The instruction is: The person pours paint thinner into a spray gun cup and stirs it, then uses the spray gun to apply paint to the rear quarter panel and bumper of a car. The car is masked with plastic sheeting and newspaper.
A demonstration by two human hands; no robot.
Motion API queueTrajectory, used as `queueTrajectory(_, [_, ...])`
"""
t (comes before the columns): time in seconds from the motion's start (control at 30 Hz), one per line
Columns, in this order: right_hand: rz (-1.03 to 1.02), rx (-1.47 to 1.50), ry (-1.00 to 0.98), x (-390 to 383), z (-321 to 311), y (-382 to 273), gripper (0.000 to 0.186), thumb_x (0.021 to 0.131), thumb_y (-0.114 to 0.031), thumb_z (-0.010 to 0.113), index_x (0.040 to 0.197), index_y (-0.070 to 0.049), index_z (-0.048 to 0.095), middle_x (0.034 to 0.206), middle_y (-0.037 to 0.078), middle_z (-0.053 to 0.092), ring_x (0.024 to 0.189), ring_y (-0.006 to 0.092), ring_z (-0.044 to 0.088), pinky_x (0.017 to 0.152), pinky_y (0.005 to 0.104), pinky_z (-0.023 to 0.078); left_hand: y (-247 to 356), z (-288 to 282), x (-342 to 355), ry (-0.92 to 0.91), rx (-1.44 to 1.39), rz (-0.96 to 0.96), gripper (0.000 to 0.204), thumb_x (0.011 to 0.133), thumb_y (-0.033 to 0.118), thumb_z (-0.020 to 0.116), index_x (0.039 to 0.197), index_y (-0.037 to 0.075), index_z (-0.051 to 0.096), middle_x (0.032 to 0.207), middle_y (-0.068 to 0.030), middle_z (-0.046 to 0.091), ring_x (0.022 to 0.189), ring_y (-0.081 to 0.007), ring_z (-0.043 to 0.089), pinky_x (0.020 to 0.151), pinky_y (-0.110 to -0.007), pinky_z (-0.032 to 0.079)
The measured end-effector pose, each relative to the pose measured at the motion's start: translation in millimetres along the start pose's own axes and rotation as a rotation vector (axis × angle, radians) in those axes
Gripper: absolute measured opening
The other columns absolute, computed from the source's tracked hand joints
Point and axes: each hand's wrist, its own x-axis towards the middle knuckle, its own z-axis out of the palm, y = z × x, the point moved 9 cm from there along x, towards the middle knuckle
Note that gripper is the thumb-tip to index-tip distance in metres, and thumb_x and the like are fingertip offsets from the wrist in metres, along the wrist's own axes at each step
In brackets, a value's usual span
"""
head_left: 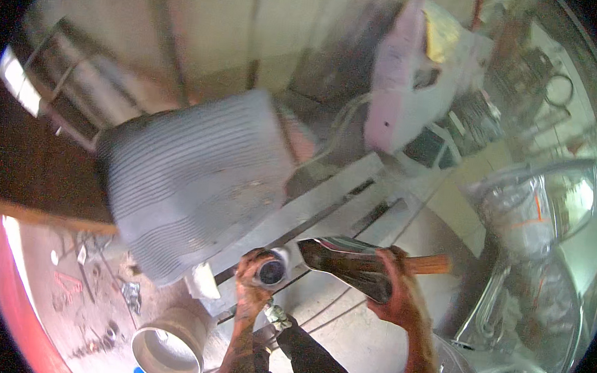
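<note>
My left hand (251, 274) is closed round a silvery cylinder (271, 270) with a dark round top, low in the middle of the head view. Just right of it, my right hand (399, 285) grips a glossy dark curved piece (345, 262), which lies almost level with its narrower end toward the cylinder. An orange-brown stick or strip (429, 263) juts to the right from behind my right fingers; whether I hold it too is unclear. My legs and one shoe (278, 315) show below the hands, over the pale floor (330, 322).
A grey ribbed pad (194, 178) rests on a slatted grey bench (319, 195). A pink-and-white panel (389, 102) stands behind. A pale bucket (166, 351) is at lower left, among debris near a red surface (11, 276). Plastic-wrapped glossy parts (534, 219) fill the right side.
</note>
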Motion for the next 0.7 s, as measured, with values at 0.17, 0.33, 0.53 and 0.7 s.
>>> queueTrajectory(0.17, [-0.113, -0.146, -0.109, -1.4, -43.0, -102.7, 0.101, 0.066, -0.009, 0.085, 0.157, -0.01, 0.04, 0.151, 0.024, 0.049, 0.139, 0.047, 0.048, 0.116, 0.0522, 0.042, 0.2, -22.3, -16.5, 0.087, 0.094, 0.02, 0.074, 0.055, 0.003, 0.098, 0.123, 0.016, 0.072, 0.133, -0.0091, 0.067, 0.125, -0.0327, 0.063, 0.107, -0.047, 0.051])
queueTrajectory(0.33, [-0.08, -0.34, -0.23, -4.9, -40.7, -164.8, 0.098, 0.066, -0.009, 0.082, 0.155, -0.01, 0.041, 0.146, 0.024, 0.05, 0.136, 0.0467, 0.049, 0.114, 0.0516, 0.042, 5.7, -40.4, -29.8, 0.156, 0.126, 0.027, 0.077, 0.054, 0.003, 0.097, 0.125, 0.017, 0.071, 0.134, -0.0105, 0.065, 0.126, -0.0352, 0.061, 0.106, -0.049, 0.049])
queueTrajectory(0.53, [-0.188, -0.46, -0.279, -8.9, -21.8, -205.9, 0.096, 0.067, -0.009, 0.08, 0.154, -0.007, 0.042, 0.144, 0.026, 0.05, 0.135, 0.0486, 0.048, 0.114, 0.0527, 0.04, 1.5, -47.0, -41.4, 0.171, 0.162, 0.001, 0.077, 0.055, 0.005, 0.097, 0.127, 0.018, 0.071, 0.136, -0.0127, 0.062, 0.126, -0.0361, 0.058, 0.107, -0.049, 0.048])
queueTrajectory(0.7, [-0.323, -0.625, -0.313, -9.1, -13.7, -228.3, 0.098, 0.071, -0.021, 0.085, 0.155, 0.0, 0.039, 0.141, 0.031, 0.05, 0.13, 0.0495, 0.05, 0.115, 0.0546, 0.039, 4.0, -48.0, -49.2, 0.196, 0.145, -0.003, 0.079, 0.056, 0.003, 0.094, 0.129, 0.018, 0.07, 0.136, -0.0142, 0.061, 0.126, -0.0375, 0.057, 0.109, -0.05, 0.046])
